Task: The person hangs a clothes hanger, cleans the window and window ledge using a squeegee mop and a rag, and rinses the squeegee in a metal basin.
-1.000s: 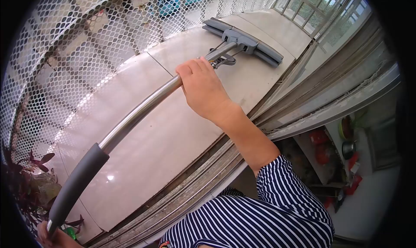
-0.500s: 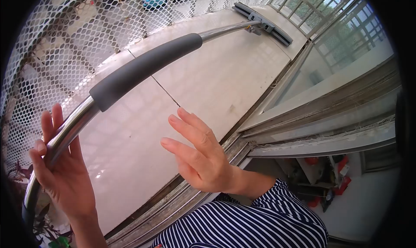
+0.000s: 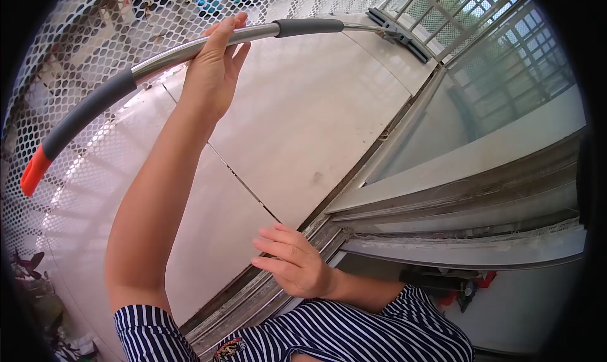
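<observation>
A long-handled mop (image 3: 310, 27) slants over the pale ledge, its metal pole fitted with dark grey foam sleeves and an orange end cap (image 3: 35, 171). Its grey head (image 3: 398, 36) lies at the far right end of the ledge. My left hand (image 3: 217, 65) is closed around the bare metal between the two sleeves, thumb on the near side and fingers partly hidden behind the pole. My right hand (image 3: 292, 261) is held low in front of me near the window track, fingers loosely stretched, with nothing in it. It does not touch the mop.
White mesh (image 3: 82, 52) runs along the ledge's outer side. Metal bars (image 3: 436, 14) stand behind the mop head. A sliding window frame (image 3: 468, 166) and its dirty track (image 3: 278, 292) border the near side. Plants (image 3: 38, 292) are at lower left.
My left hand and the mop's pole have swung up and away from me, bringing the orange end cap into sight. My right hand has dropped lower, staying open.
</observation>
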Demonstrator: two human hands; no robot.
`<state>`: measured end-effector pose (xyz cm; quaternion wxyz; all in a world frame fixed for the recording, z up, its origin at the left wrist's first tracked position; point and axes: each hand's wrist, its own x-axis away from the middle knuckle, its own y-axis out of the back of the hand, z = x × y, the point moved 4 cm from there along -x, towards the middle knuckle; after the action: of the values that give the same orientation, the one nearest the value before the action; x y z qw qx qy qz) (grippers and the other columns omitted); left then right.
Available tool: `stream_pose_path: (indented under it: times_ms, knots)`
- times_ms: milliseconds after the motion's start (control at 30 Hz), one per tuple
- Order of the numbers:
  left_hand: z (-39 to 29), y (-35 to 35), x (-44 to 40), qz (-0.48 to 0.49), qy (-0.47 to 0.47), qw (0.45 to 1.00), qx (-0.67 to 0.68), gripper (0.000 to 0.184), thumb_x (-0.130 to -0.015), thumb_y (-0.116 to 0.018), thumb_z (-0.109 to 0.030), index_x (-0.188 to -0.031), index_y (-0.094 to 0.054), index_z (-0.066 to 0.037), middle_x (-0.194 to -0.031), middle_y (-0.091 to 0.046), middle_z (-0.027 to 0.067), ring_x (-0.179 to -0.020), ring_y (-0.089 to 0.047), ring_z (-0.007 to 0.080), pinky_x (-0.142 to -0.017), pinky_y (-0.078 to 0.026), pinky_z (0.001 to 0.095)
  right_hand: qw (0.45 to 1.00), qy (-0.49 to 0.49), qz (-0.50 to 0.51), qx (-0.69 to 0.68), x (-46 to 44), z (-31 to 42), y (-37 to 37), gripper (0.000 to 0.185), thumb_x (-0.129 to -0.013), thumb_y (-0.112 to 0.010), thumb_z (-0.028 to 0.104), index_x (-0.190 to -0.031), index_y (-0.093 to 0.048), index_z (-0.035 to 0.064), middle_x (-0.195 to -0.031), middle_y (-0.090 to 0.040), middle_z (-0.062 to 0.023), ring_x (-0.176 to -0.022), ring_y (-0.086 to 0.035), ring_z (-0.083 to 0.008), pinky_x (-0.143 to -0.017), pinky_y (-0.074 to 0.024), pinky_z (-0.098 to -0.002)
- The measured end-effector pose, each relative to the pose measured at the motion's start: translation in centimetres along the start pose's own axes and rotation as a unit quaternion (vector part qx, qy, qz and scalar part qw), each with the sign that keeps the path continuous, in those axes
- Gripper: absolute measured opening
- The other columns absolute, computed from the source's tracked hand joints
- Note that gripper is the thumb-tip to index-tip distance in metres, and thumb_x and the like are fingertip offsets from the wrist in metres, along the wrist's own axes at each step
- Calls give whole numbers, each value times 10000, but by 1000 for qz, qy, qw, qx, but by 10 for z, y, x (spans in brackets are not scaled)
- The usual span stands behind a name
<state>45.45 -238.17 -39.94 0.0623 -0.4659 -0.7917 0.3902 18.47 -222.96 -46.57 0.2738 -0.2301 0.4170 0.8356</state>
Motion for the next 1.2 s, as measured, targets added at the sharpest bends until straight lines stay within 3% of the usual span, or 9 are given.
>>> stream_pose_path:
  times_ms: [167, 367, 433, 467, 567, 633, 933, 1100, 1200]
  knots:
    - [88, -67, -16, -20, 124, 992, -21, 397, -936, -674, -349, -1235, -551, -118, -1296, -572, 36, -1360, -425, 205, -1170, -260, 409, 1000, -8, -2, -11, -3, -2, 3, 298, -756, -617, -62, -1045, -663, -7, -1223, -621, -171, -1178, -584, -366, -1025, -469, -507]
    - [150, -136, -50, -41, 57, 997, -45, 364, -904, -712, -320, -1178, -612, -103, -1215, -609, 48, -1251, -537, 223, -1132, -324, 379, 998, -66, -6, -18, 1, -8, -2, 273, -727, -640, -61, -995, -662, -9, -1266, -600, -188, -1215, -559, -371, -1025, -476, -479]
    - [136, -134, -65, -81, 14, 996, -33, 171, -853, -676, -200, -988, -661, -96, -858, -582, 23, -779, -512, 150, -700, -421, 323, 998, -60, -12, -11, 1, -8, -2, 266, -729, -634, -67, -988, -662, -14, -1251, -608, -189, -1203, -566, -374, -1021, -479, -479]
    - [138, -129, -74, -55, 18, 997, -50, 154, -842, -692, -197, -952, -655, -96, -790, -569, 22, -723, -516, 162, -693, -444, 307, 999, -44, -20, -6, 0, -7, -1, 259, -731, -628, -72, -982, -662, -20, -1235, -616, -190, -1190, -573, -376, -1017, -482, -479]
    - [112, -130, -59, 23, -14, 980, -196, 260, -900, -622, -132, -1150, -690, -104, -1165, -657, 81, -1110, -591, 203, -1005, -424, 385, 998, -44, -37, 4, 2, -7, -2, 242, -739, -611, -85, -969, -664, -32, -1189, -636, -190, -1160, -589, -383, -997, -497, -473]
    - [83, -126, -42, -7, -66, 983, -172, 250, -845, -682, -217, -1009, -705, -30, -956, -661, 77, -907, -595, 175, -822, -472, 343, 998, -47, -34, 6, 4, -8, -2, 271, -740, -616, -115, -990, -682, -34, -1178, -644, -178, -1150, -599, -374, -961, -514, -442]
    - [-83, -104, 84, 17, -79, 958, -274, 293, -920, -594, -147, -1085, -619, 95, -1066, -627, 197, -1081, -624, 268, -1015, -483, 377, 997, -1, -69, 27, 4, 2, 2, 306, -733, -563, -134, -984, -697, -22, -1168, -649, -180, -1136, -606, -358, -945, -507, -413]
    - [-166, -49, 156, 141, -147, 880, -429, 305, -992, -547, -320, -1201, -678, -141, -1234, -659, 129, -1163, -641, 268, -1082, -437, 408, 991, 25, -126, 33, 2, 11, 9, 340, -721, -566, -143, -1013, -675, -9, -1181, -633, -165, -1135, -594, -360, -952, -503, -411]
    - [-222, -32, 213, 145, -210, 837, -483, 297, -1001, -518, -295, -1177, -700, -141, -1195, -682, 111, -1137, -655, 281, -1076, -456, 443, 988, 0, -154, 8, 6, 26, 16, 358, -765, -554, -149, -1085, -640, -14, -1185, -625, -180, -1142, -591, -346, -953, -496, -397]
